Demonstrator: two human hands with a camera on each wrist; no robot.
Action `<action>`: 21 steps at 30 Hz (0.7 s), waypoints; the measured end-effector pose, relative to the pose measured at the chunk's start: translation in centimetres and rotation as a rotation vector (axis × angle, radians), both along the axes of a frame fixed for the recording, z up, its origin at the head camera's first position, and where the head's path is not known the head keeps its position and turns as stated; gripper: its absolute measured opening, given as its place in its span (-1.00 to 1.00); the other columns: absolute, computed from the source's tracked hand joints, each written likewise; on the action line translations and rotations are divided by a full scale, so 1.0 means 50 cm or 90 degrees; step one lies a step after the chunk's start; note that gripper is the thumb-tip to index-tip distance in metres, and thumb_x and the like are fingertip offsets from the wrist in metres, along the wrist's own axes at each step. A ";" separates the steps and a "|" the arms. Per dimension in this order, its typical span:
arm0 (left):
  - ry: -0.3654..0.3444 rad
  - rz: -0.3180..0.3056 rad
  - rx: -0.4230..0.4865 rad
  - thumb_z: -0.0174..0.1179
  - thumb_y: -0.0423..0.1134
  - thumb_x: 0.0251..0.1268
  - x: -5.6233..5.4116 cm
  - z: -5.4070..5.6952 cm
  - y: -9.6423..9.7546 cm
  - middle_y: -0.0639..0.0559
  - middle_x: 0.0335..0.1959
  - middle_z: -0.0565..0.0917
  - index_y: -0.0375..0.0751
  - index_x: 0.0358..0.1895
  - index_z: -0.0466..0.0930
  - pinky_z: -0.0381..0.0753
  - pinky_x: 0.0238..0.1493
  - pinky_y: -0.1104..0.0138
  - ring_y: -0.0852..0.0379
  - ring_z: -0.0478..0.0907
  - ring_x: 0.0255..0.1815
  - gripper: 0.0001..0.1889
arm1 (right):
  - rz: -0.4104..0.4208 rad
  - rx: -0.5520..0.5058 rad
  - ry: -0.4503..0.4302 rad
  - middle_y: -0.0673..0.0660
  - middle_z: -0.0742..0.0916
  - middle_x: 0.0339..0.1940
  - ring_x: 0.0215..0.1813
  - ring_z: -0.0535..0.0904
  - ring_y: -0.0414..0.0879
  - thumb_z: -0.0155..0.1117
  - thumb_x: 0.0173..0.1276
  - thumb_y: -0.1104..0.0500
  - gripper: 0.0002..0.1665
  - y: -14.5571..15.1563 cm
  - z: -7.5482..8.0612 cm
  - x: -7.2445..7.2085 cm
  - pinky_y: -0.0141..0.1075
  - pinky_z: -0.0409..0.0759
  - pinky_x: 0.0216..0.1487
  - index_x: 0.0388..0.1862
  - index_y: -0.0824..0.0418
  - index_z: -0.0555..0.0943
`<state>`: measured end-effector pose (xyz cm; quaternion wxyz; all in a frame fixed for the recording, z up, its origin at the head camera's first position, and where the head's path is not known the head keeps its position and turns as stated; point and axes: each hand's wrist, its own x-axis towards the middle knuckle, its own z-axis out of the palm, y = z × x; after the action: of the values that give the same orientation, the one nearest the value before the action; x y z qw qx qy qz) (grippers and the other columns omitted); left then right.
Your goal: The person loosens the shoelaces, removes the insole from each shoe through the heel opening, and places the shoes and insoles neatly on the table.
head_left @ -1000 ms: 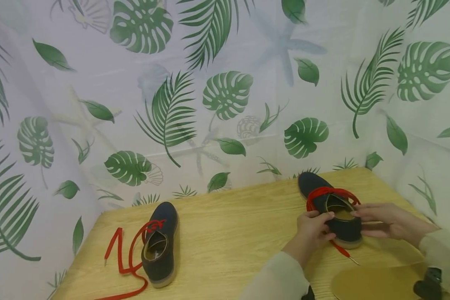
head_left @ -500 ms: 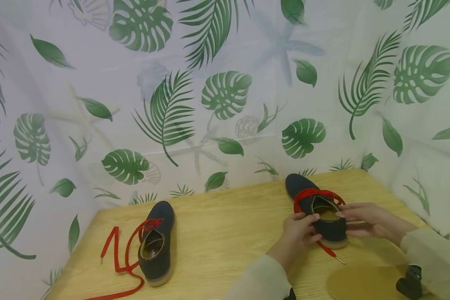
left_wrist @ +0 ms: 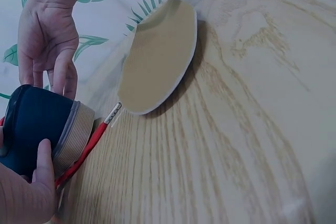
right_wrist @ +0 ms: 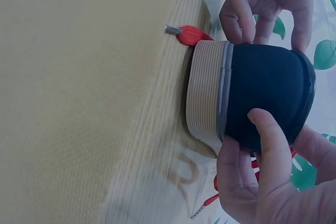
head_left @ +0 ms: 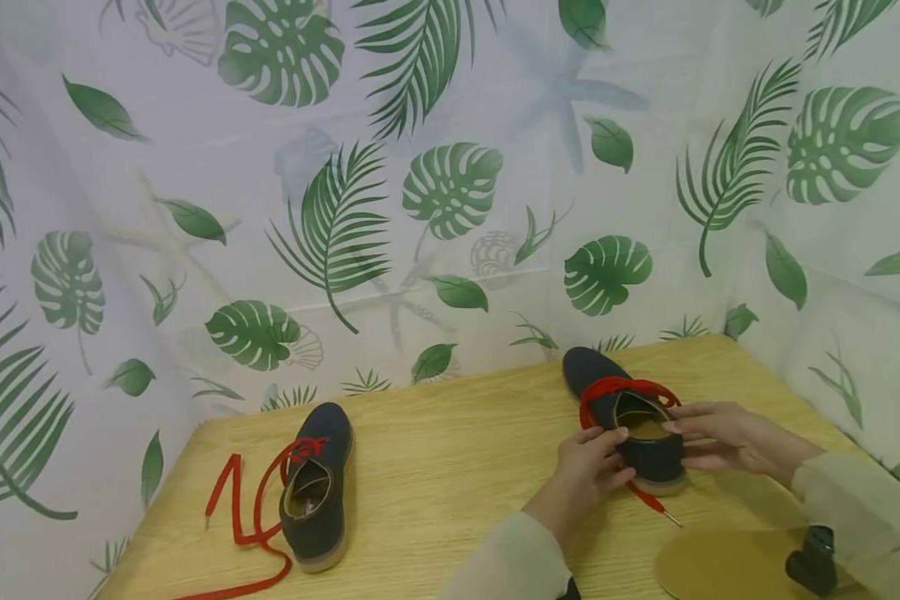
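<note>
A dark navy lace-up shoe stands on the right part of the table, toe pointing away, with red laces gathered over its opening. My left hand grips the left side of its heel collar. From the other side my right hand holds the collar, fingertips at the opening's edge and along the heel. In the right wrist view the heel and its ribbed pale sole show between both hands. One lace tip lies out beside the sole in the left wrist view.
A tan insole lies near the front edge, under my right forearm in the head view. The matching shoe stands at the left with its red lace trailing loose. A leaf-print curtain rises behind the table.
Both hands and the shoe between them have shifted a little to the left on the table. The grip looks the same. The other shoe and the insole have stayed put.
</note>
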<state>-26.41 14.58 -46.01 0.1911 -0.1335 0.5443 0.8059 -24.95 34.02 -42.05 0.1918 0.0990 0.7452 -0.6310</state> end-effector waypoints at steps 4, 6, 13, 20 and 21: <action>-0.010 0.006 0.003 0.40 -0.31 0.04 0.006 0.000 -0.005 -0.20 -0.21 0.61 -0.36 0.16 0.43 0.68 -0.18 0.11 -0.07 0.61 -0.11 -0.42 | 0.003 0.001 -0.005 0.38 0.50 0.08 -0.09 0.59 -0.06 0.19 0.38 0.15 -0.17 -0.006 -0.001 -0.001 -0.16 0.66 -0.08 0.40 0.53 0.03; -0.015 0.010 0.004 0.40 -0.31 0.04 0.009 0.000 -0.006 -0.20 -0.19 0.60 -0.37 0.17 0.43 0.68 -0.17 0.12 -0.06 0.60 -0.11 -0.42 | 0.010 0.000 -0.005 0.42 0.47 0.11 -0.07 0.58 -0.05 0.18 0.39 0.15 -0.17 -0.007 -0.001 -0.002 -0.16 0.66 -0.08 0.41 0.53 0.01; -0.018 0.024 0.005 0.40 -0.32 0.03 0.012 -0.001 -0.010 -0.18 -0.18 0.60 -0.37 0.16 0.44 0.67 -0.17 0.10 -0.05 0.60 -0.11 -0.42 | 0.020 -0.003 -0.008 0.51 0.36 0.20 -0.02 0.56 0.00 0.17 0.39 0.14 -0.15 -0.012 -0.004 -0.007 -0.16 0.65 -0.06 0.42 0.52 -0.02; -0.012 0.025 0.009 0.40 -0.32 0.04 0.011 -0.001 -0.029 -0.20 -0.17 0.62 -0.39 0.19 0.42 0.67 -0.17 0.10 -0.08 0.61 -0.09 -0.40 | 0.022 0.000 -0.010 0.53 0.33 0.22 -0.02 0.56 -0.01 0.18 0.38 0.14 -0.13 -0.031 0.001 -0.008 -0.16 0.65 -0.07 0.44 0.50 -0.02; -0.011 0.024 0.008 0.39 -0.32 0.04 0.011 -0.002 -0.032 -0.21 -0.16 0.61 -0.39 0.20 0.41 0.67 -0.17 0.11 -0.08 0.61 -0.08 -0.39 | 0.022 0.001 -0.010 0.52 0.34 0.21 -0.03 0.56 -0.01 0.19 0.38 0.14 -0.13 -0.034 0.002 -0.009 -0.16 0.65 -0.07 0.44 0.50 -0.02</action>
<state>-25.87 12.96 -46.09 0.1812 -0.1491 0.5349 0.8117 -25.40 32.30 -41.97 0.2082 0.0910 0.7456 -0.6264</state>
